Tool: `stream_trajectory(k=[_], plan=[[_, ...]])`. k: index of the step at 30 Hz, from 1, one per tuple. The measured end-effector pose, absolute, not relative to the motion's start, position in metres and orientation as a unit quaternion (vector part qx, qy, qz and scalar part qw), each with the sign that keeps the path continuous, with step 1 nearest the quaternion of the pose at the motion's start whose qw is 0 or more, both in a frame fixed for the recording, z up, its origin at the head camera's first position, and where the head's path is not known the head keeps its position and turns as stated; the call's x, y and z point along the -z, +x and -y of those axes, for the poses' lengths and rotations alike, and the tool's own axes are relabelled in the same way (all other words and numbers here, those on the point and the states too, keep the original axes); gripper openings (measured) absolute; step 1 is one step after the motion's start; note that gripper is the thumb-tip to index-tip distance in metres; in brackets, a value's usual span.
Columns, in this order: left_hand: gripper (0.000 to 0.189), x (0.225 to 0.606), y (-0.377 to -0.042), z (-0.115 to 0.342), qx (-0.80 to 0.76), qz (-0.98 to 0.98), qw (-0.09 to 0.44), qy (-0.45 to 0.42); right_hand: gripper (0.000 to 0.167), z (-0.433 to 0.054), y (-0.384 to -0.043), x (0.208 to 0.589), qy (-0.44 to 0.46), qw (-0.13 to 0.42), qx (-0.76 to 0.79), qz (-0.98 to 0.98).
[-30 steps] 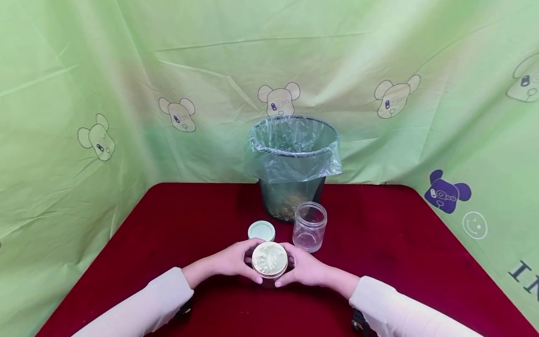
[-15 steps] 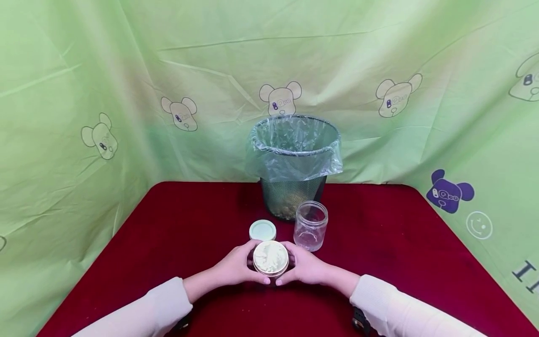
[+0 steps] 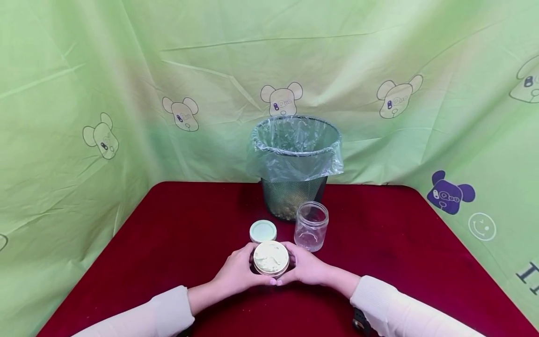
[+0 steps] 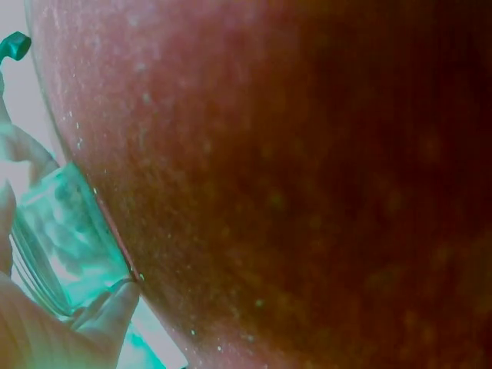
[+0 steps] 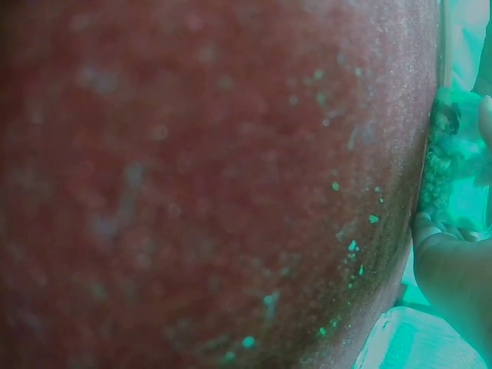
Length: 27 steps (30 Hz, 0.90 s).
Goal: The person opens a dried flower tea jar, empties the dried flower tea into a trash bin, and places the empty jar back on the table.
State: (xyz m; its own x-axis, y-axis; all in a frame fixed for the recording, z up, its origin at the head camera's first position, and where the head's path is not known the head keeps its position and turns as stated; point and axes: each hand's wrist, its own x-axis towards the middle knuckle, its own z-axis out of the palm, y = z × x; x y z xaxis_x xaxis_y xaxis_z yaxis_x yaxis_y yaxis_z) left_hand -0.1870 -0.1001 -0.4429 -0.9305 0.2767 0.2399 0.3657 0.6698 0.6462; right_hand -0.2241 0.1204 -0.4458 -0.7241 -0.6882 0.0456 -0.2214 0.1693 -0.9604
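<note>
Both of my hands hold a clear glass jar (image 3: 271, 258) between them near the middle of the table. Its round top looks pale cream and mottled, with a thin rim. My left hand (image 3: 238, 270) curls round the left side, and my right hand (image 3: 309, 267) grips the right. The thumb tips meet at the near side. In the left wrist view, fingers wrap the jar's ridged glass (image 4: 81, 238); pale lumpy matter shows through the glass in the right wrist view. Just beyond it lies a pale round lid (image 3: 263, 231). A second clear jar (image 3: 310, 229) stands uncovered to the right.
A black mesh waste bin (image 3: 294, 189) with a clear plastic liner (image 3: 294, 164) stands behind the jars, some pale bits in its bottom. The table has a dark red cloth (image 3: 189, 220). Green printed sheeting (image 3: 210, 56) surrounds it at the back and sides.
My left hand has turned a little round the jar, its thumb sliding right to meet the right thumb. The mottled pattern on the jar's top has changed. The right hand keeps its grip.
</note>
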Motion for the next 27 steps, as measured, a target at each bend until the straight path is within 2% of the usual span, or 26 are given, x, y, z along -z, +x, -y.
stream_trajectory(k=[4, 9, 16, 22, 27], plan=[[0.084, 0.443, -0.187, 0.1, 0.365, 0.913, 0.059, -0.175, 0.079, -0.121, -0.224, 0.446, -0.308, 0.204, 0.563, -0.739], [0.088, 0.444, -0.194, 0.108, 0.408, 0.892, 0.02, -0.196, 0.078, -0.12, -0.225, 0.446, -0.309, 0.201, 0.557, -0.744], [0.094, 0.439, -0.219, 0.124, 0.505, 0.808, -0.08, -0.292, 0.077, -0.12, -0.227, 0.446, -0.31, 0.198, 0.556, -0.745], [0.092, 0.439, -0.235, 0.131, 0.53, 0.761, -0.178, -0.328, 0.078, -0.12, -0.226, 0.446, -0.305, 0.2, 0.555, -0.747], [0.084, 0.442, -0.24, 0.129, 0.531, 0.75, -0.194, -0.342, 0.079, -0.12, -0.225, 0.446, -0.302, 0.199, 0.553, -0.751]])
